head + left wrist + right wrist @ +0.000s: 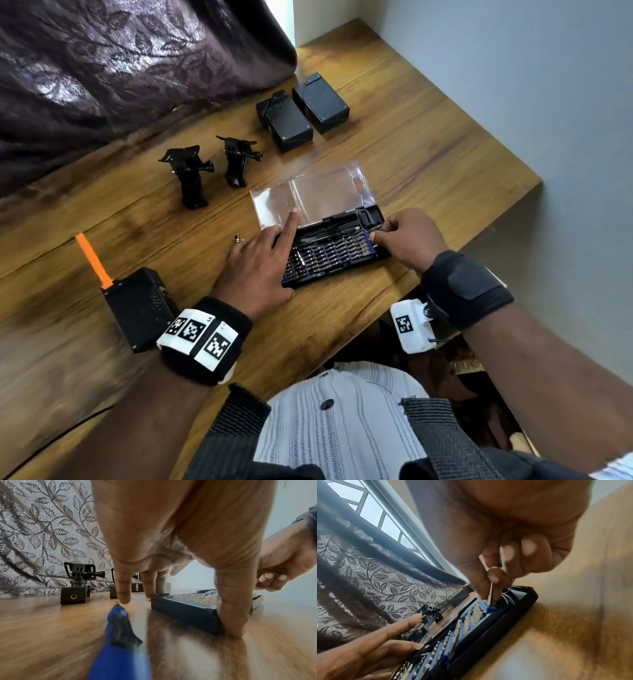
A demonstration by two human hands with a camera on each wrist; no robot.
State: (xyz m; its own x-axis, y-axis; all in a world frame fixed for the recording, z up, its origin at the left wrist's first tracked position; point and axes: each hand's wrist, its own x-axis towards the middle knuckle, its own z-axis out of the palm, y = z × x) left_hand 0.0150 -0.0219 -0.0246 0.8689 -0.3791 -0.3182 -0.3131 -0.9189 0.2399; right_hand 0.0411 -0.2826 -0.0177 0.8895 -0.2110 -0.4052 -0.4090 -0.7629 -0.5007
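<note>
A black screwdriver bit case [337,253] lies open on the wooden table [171,222], its clear lid [318,197] folded back flat. My left hand [270,255] rests on the case's left end, index finger stretched onto the lid and thumb against the near wall [185,609]. A blue screwdriver handle [118,628] lies on the table under that hand, its tip [236,238] showing beside the fingers. My right hand [375,236] pinches a thin metal bit [490,593] standing in the blue holder at the case's right end [513,615].
Two black camera mounts [186,178] [238,161] stand behind the case, and two black boxes [286,120] [322,101] lie beyond them. A black box [140,308] with an orange strip [92,260] sits at the near left. A patterned curtain [120,68] hangs behind; the table edge [479,226] runs just right.
</note>
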